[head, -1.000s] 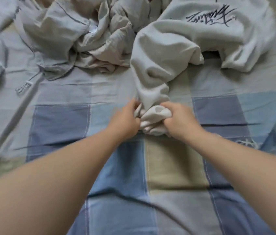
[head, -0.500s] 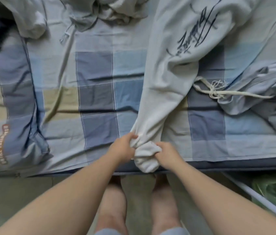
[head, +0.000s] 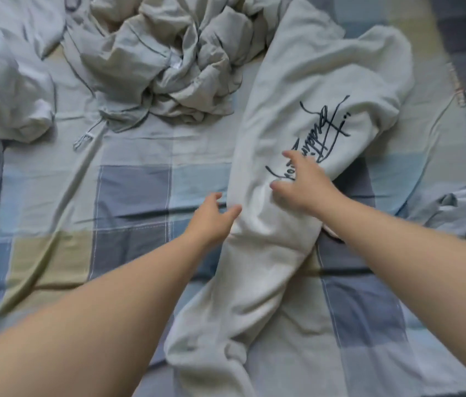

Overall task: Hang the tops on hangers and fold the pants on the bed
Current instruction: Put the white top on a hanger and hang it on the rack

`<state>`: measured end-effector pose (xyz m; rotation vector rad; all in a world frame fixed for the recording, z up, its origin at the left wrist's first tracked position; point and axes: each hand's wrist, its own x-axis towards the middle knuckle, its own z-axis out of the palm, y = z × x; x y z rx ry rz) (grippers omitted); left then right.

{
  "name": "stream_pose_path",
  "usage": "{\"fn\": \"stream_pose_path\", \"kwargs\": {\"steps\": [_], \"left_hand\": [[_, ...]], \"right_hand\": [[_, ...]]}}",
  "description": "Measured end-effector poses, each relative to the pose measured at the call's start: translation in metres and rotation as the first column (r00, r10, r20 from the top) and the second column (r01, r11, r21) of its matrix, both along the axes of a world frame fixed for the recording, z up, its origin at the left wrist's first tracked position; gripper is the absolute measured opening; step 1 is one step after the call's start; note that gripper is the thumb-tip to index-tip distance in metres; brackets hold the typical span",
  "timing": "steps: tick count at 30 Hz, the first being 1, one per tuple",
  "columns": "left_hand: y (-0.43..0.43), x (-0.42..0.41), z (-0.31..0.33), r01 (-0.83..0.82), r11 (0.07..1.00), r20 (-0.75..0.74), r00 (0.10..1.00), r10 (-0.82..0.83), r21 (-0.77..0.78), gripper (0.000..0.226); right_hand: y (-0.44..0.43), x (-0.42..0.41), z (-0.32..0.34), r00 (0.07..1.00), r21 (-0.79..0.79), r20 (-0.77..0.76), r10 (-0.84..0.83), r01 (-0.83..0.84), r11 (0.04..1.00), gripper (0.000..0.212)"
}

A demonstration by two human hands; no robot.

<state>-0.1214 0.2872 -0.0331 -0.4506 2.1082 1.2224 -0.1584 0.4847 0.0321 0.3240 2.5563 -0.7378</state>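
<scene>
Pale grey sweatpants (head: 271, 270) with a dark script print lie stretched along the checked bed, cuffs near me, waist bunched at the upper right. My left hand (head: 211, 217) reaches to the pants' left edge with fingers spread, its fingertips touching the cloth. My right hand (head: 302, 186) lies flat on the leg over the lower end of the print, fingers straight. Neither hand grips anything.
A crumpled beige-grey garment (head: 168, 61) with a drawstring sits at the back centre. A white top (head: 11, 78) lies at the far left. Bluish clothing (head: 460, 207) is bunched at the right edge. The checked sheet (head: 128, 202) shows between them.
Both hands let go of the pants' cuffs at the bed's edge and moved up along the leg. The view lifted from the floor and my feet to the bed.
</scene>
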Motion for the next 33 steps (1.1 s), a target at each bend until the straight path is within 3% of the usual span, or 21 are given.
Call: {"fn": "stream_pose_path", "kwargs": {"steps": [2, 4, 6, 8, 10, 11, 14, 16, 19, 21, 23, 26, 29, 33], "left_hand": [[0.022, -0.029, -0.018, -0.081, 0.982, 0.032, 0.997, 0.076, 0.170, 0.054], [0.037, -0.036, -0.030, 0.004, 0.980, -0.042, 0.999, 0.005, 0.201, 0.036], [0.044, -0.025, -0.031, 0.208, 0.978, -0.193, 0.959, -0.207, -0.012, 0.034], [0.043, 0.001, -0.019, 0.392, 0.875, -0.299, 0.831, -0.470, -0.284, 0.030], [0.038, 0.034, -0.001, 0.499, 0.789, -0.326, 0.724, -0.607, -0.359, 0.014], [0.034, 0.052, 0.012, 0.543, 0.752, -0.313, 0.690, -0.653, -0.372, 0.017], [0.013, 0.105, 0.055, 0.632, 0.685, -0.252, 0.641, -0.725, -0.362, 0.030], [-0.006, 0.131, 0.089, 0.662, 0.687, -0.239, 0.645, -0.726, -0.298, 0.026], [-0.029, 0.155, 0.143, 0.607, 0.795, -0.178, 0.780, -0.601, -0.024, 0.002], [-0.038, 0.166, 0.184, 0.464, 0.871, -0.018, 0.884, -0.467, 0.161, 0.018], [-0.043, 0.168, 0.219, 0.349, 0.927, -0.023, 0.937, -0.350, 0.134, 0.026], [-0.047, 0.150, 0.262, 0.088, 0.996, -0.205, 0.976, -0.080, 0.029, 0.011], [-0.042, 0.123, 0.309, -0.141, 0.981, -0.116, 0.981, 0.157, 0.133, 0.039], [-0.030, 0.110, 0.383, -0.358, 0.859, 0.079, 0.932, 0.354, 0.365, 0.058]], "right_hand": [[-0.001, -0.033, -0.017, 0.996, 0.021, -0.014, -0.083, 0.083, 0.996, 0.076], [-0.003, -0.051, -0.031, 0.982, -0.023, 0.033, -0.184, 0.185, 0.983, 0.080], [-0.008, -0.054, -0.039, 0.964, -0.034, 0.142, -0.226, 0.233, 0.972, 0.088], [-0.018, -0.048, -0.038, 0.915, -0.056, 0.301, -0.270, 0.299, 0.953, 0.102], [-0.028, -0.036, -0.029, 0.864, -0.078, 0.371, -0.342, 0.396, 0.915, 0.107], [-0.029, -0.028, -0.024, 0.856, -0.072, 0.366, -0.364, 0.416, 0.906, 0.100], [-0.028, 0.008, -0.010, 0.850, -0.043, 0.365, -0.379, 0.422, 0.906, 0.044], [-0.028, 0.041, 0.008, 0.798, -0.156, 0.390, -0.459, 0.549, 0.821, 0.030], [-0.036, 0.086, 0.057, 0.693, -0.399, 0.486, -0.532, 0.718, 0.570, 0.020], [-0.037, 0.106, 0.098, 0.609, -0.461, 0.544, -0.578, 0.792, 0.401, 0.019], [-0.033, 0.120, 0.143, 0.567, -0.500, 0.564, -0.600, 0.813, 0.298, 0.030], [-0.024, 0.136, 0.216, 0.554, -0.581, 0.561, -0.615, 0.793, 0.184, 0.042], [-0.016, 0.149, 0.286, 0.596, -0.669, 0.570, -0.566, 0.736, 0.103, 0.041], [-0.009, 0.174, 0.365, 0.682, -0.764, 0.550, -0.482, 0.644, 0.039, 0.044]]}}
